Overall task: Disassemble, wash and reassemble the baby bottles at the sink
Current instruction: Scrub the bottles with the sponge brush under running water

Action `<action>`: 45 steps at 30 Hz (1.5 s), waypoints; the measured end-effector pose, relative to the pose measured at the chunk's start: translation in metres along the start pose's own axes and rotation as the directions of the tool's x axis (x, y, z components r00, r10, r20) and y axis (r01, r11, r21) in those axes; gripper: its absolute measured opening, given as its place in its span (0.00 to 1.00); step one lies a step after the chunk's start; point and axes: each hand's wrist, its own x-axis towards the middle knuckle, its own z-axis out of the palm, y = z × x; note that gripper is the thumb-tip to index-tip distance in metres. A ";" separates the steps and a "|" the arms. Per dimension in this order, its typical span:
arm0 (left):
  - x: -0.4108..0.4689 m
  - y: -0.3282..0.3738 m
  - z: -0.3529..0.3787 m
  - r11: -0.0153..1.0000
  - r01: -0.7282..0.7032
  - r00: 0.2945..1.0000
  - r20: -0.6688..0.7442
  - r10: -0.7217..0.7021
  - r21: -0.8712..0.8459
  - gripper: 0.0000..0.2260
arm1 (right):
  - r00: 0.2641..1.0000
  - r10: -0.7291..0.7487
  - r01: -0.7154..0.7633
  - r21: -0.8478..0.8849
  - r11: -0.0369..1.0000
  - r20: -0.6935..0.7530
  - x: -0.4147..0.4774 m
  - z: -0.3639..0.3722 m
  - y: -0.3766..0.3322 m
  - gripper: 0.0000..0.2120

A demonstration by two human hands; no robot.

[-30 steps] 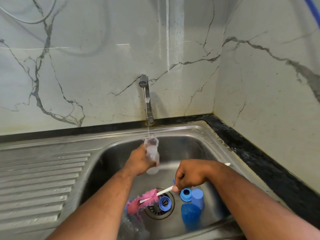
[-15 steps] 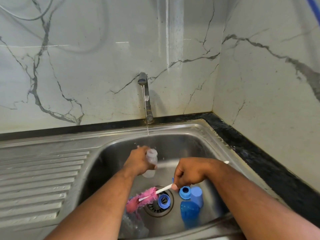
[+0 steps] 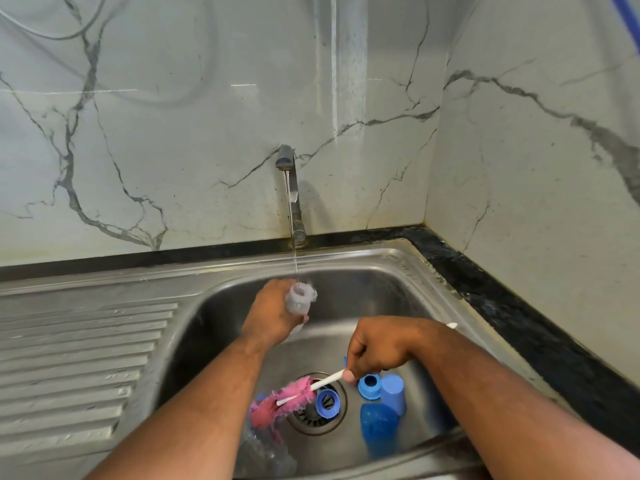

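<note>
Left hand (image 3: 273,315) wraps clear bottle (image 3: 298,299) under tap (image 3: 290,188) stream; right hand (image 3: 377,346) grips brush (image 3: 294,396) nearer the drain. Keep the bottle mouth centred under the stream; rotate while rinsing.

There is a single view, taken from the person's head and looking forward and steeply down into the sink (image 3: 398,268). It faces the corner where two marble walls meet, with the tap (image 3: 292,192) straight ahead, beyond the left hand (image 3: 273,315). Both forearms run in from the bottom edge, so the camera sits close above them. The right hand (image 3: 379,348) lies nearer the lens than the left hand. The wide lens bends the sink's rim and the ribbed drainer (image 3: 76,362), which spreads out to the left of the left hand.
</note>
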 end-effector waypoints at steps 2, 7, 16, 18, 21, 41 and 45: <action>0.000 0.008 -0.003 0.983 0.047 0.999 -0.016 -0.051 -0.176 0.28 | 1.000 -0.001 0.001 -0.003 1.000 0.002 -0.001 -0.001 0.000 0.11; 0.001 0.026 -0.013 0.269 0.667 0.720 0.510 -0.470 -0.695 0.16 | 1.000 -0.011 0.011 0.008 1.000 0.005 0.000 -0.001 0.000 0.11; 0.002 0.016 -0.019 0.005 0.844 0.491 0.768 -0.412 -0.537 0.30 | 1.000 0.000 0.000 -0.002 1.000 0.013 0.000 -0.001 -0.001 0.11; -0.003 0.014 -0.018 0.276 0.839 0.545 0.719 -0.433 -0.469 0.26 | 1.000 0.001 -0.001 -0.001 1.000 0.016 -0.001 0.000 -0.001 0.11; -0.006 0.003 -0.011 0.861 0.473 0.821 0.449 -0.353 -0.188 0.21 | 1.000 -0.001 0.001 -0.003 1.000 0.013 -0.002 0.000 -0.001 0.11; 0.005 0.001 -0.006 0.972 0.175 0.984 0.014 -0.175 -0.157 0.41 | 1.000 0.005 -0.005 -0.018 1.000 0.002 -0.003 -0.001 -0.002 0.11; -0.003 -0.002 -0.002 0.987 0.163 0.982 0.094 -0.162 -0.003 0.39 | 1.000 0.007 -0.007 -0.020 1.000 0.006 -0.003 -0.001 -0.004 0.12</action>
